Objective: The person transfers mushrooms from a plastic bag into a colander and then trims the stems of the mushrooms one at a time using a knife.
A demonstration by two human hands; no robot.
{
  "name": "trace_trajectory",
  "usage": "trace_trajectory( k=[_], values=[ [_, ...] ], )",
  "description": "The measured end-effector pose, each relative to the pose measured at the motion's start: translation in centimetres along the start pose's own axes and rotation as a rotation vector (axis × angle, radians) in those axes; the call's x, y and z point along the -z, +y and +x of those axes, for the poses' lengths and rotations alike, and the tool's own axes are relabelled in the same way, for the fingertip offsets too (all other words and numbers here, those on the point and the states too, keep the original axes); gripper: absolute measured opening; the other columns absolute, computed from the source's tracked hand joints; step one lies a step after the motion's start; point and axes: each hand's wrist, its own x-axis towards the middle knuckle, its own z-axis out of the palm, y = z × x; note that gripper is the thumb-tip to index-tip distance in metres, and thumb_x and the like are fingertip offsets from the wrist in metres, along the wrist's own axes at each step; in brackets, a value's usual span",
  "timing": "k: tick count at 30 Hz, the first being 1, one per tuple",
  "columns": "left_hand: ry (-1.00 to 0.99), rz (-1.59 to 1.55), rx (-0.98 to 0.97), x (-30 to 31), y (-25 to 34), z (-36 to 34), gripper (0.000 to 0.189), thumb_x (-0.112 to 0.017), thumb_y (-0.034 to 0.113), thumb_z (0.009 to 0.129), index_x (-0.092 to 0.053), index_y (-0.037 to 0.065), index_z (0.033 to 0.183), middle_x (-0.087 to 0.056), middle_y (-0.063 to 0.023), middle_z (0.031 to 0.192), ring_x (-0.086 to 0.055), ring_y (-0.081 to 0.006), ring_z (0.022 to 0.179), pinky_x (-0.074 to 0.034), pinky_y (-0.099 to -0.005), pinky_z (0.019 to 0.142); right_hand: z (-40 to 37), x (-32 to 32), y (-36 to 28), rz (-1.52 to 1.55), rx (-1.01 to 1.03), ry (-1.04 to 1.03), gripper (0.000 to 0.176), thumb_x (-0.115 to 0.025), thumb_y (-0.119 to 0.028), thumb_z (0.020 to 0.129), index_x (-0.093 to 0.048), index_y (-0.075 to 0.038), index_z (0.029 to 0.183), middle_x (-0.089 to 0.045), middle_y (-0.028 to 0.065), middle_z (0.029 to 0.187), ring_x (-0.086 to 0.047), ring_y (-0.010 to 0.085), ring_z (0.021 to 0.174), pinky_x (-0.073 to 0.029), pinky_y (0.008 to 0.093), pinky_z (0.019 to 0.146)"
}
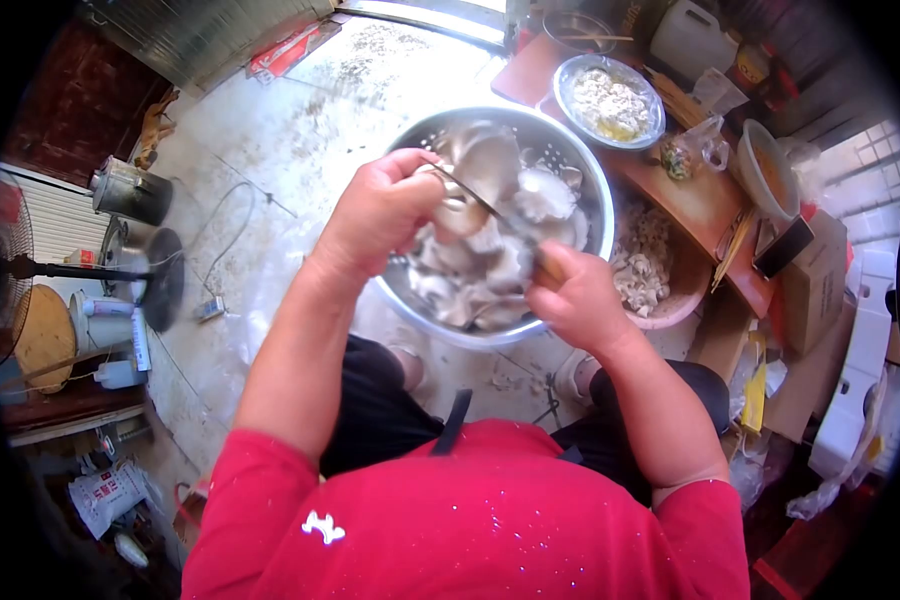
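Note:
My left hand point(385, 205) grips a cluster of oyster mushrooms point(485, 155) over a metal colander point(602, 200). In my right hand point(582, 305) is a knife point(480, 200), its handle inside my closed fingers. The thin blade slants up and left across the cluster, its tip near my left fingers; whether it is cutting in cannot be made out. More pale grey oyster mushrooms point(460, 290) fill the colander below, somewhat blurred. My left palm hides part of the held cluster.
Right of the colander, a pink basin point(670, 318) holds torn mushroom pieces. A bowl of pale food point(610, 100) stands on a wooden table point(660, 180) beside a plastic bag point(695, 145). At left are a fan point(155, 275) and a metal pot point(132, 192). Plastic sheeting point(280, 285) lies on the floor.

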Motion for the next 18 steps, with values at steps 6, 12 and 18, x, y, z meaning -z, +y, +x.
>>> trace_trajectory(
  k=[6, 12, 18],
  values=[
    [-0.018, 0.207, -0.043, -2.4, -0.5, -0.9, 0.026, -0.056, 0.011, 0.071, -0.060, 0.003, 0.096, -0.059, -0.0013, 0.065, -0.045, -0.0032, 0.045, -0.032, -0.0190, 0.039, 0.3, -0.8, 0.4, -0.033, -0.044, -0.026, 0.027, -0.069, -0.027, 0.081, -0.061, -0.003, 0.090, -0.064, 0.0187, 0.075, -0.064, 0.0352, 0.071, -0.049, 0.0381, 0.064],
    [-0.029, 0.224, -0.081, -2.7, -1.2, -0.5, 0.023, -0.058, 0.008, 0.071, -0.060, 0.005, 0.094, -0.058, -0.0002, 0.068, -0.043, -0.0038, 0.044, -0.033, -0.0204, 0.038, 0.6, -1.0, 0.2, -0.044, -0.124, -0.046, 0.029, -0.070, -0.028, 0.079, -0.062, -0.002, 0.088, -0.066, 0.0177, 0.079, -0.065, 0.0327, 0.074, -0.050, 0.0375, 0.067],
    [0.025, -0.096, 0.034, 0.2, -0.7, 0.8, 0.013, -0.053, 0.017, 0.085, -0.057, 0.008, 0.092, -0.059, -0.0035, 0.067, -0.037, -0.0044, 0.038, -0.025, -0.0195, 0.032, 0.6, -0.8, 1.3, 0.026, -0.148, -0.065, 0.030, -0.072, -0.029, 0.078, -0.063, -0.003, 0.090, -0.065, 0.0133, 0.076, -0.062, 0.0220, 0.067, -0.049, 0.0341, 0.065]
  ],
)
